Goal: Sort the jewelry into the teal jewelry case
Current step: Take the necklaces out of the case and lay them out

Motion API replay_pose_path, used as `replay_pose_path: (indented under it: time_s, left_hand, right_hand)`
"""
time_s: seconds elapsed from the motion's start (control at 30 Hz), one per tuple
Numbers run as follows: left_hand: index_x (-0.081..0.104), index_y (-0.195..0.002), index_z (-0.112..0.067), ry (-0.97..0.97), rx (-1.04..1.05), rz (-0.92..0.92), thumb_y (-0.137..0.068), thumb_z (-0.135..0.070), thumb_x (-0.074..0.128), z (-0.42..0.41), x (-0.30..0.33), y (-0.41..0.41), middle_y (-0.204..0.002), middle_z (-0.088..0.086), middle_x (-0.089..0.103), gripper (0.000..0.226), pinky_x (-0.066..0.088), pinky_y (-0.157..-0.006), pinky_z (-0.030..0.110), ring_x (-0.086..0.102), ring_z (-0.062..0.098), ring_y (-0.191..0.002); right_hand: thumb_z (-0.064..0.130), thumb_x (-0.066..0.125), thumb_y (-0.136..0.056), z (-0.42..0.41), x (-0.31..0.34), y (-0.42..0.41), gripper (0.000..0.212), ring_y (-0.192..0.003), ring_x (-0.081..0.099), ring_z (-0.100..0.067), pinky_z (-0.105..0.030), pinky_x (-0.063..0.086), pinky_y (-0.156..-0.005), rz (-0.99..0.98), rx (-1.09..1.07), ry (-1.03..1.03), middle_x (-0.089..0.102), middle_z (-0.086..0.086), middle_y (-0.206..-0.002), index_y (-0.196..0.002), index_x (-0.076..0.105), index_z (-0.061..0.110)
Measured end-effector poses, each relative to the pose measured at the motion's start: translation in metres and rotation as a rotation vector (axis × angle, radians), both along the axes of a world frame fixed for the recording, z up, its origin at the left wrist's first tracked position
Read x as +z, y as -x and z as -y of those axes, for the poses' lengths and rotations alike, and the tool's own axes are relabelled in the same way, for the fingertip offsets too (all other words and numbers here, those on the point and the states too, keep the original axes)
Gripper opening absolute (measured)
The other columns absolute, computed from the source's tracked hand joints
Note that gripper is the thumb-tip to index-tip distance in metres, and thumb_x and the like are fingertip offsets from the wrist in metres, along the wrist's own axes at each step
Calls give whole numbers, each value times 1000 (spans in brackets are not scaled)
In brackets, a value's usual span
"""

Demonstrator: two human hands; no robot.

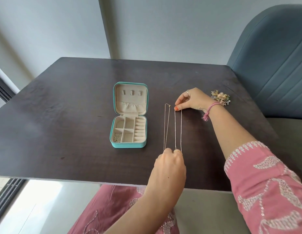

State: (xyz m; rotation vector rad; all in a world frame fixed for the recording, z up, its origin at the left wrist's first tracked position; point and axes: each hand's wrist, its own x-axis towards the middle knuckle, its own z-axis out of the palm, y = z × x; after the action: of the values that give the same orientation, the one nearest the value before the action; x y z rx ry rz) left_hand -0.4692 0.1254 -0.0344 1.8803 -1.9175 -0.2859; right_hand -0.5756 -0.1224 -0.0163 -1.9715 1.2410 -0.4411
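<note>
The teal jewelry case (128, 145) lies open on the dark table, its lid flat behind the tray. A small chain (116, 138) sits in its front-left compartment. Two thin gold necklaces lie stretched out right of the case: one (167, 125) on the left, one (178, 129) on the right. My right hand (192, 100) pinches the far end of the right necklace. My left hand (170, 163) holds the near ends of both necklaces, though its fingers are hidden behind its back.
A pile of mixed jewelry (220, 97) lies on the table (62, 115) behind my right wrist, near the right edge. A blue padded chair (273, 65) stands at the right of the table. A wall rises behind the far edge.
</note>
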Motion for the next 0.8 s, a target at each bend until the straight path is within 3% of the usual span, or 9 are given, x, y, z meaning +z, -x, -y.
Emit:
replay_pose_path:
  time_s: [0.1, 0.23, 0.4, 0.53, 0.67, 0.73, 0.8]
  left_hand:
    - [36, -69, -18, -10, 12, -26, -84, -8, 63, -3, 5, 0, -68, 4, 48, 32, 30, -52, 28, 50, 24, -57]
    - [41, -80, -15, -46, -2, -34, -97, -13, 43, -4, 8, -3, -82, 3, 40, 17, 31, -65, 30, 44, 24, -74]
    - [61, -95, -13, -100, -9, -35, -97, -26, 46, -2, 7, -12, -98, 2, 59, 20, 41, -72, 29, 58, 23, -93]
    - [70, -87, -18, -80, -20, -183, -88, -33, 61, -8, 22, -35, -83, -3, 68, 18, 50, -78, 30, 63, 13, -81]
    - [69, -72, -21, 33, 106, -297, -80, -28, 71, -12, 44, -76, -60, -14, 63, 10, 42, -63, 7, 60, -1, -65]
    - [65, -72, -27, 148, 203, -310, -78, -25, 71, -13, 47, -100, -62, -16, 60, 9, 39, -61, 6, 57, -5, -64]
    - [65, -84, -25, 219, 264, -277, -79, -22, 72, -13, 44, -124, -79, -13, 58, 9, 39, -64, 10, 57, -2, -67]
  right_hand:
    - [19, 88, -64, -2, 0, 0, 18, -75, 66, -9, -31, 53, -91, 20, -8, -12, 73, 1, -77, -77, 76, 21]
    - [18, 87, -66, -4, 1, -1, 18, -77, 66, -8, -30, 52, -93, 28, -2, -18, 73, 2, -79, -81, 76, 21]
    - [19, 87, -67, -5, 0, -1, 18, -78, 66, -8, -28, 51, -91, 29, -17, -5, 73, 2, -80, -80, 76, 22]
    - [15, 84, -70, -9, 2, 1, 19, -72, 65, -5, -18, 52, -81, 63, -35, -17, 72, 0, -80, -87, 76, 15]
    - [10, 81, -74, -11, 11, 0, 14, -59, 60, -1, -17, 51, -66, 166, -100, -1, 68, -3, -78, -85, 73, 13]
    - [8, 79, -77, -14, 21, -5, 14, -58, 58, 2, -14, 51, -60, 206, -111, 37, 66, -4, -80, -89, 71, 10]
    - [8, 77, -79, -20, 34, -14, 15, -68, 60, -2, -14, 52, -60, 253, -95, 45, 67, -5, -85, -92, 69, 9]
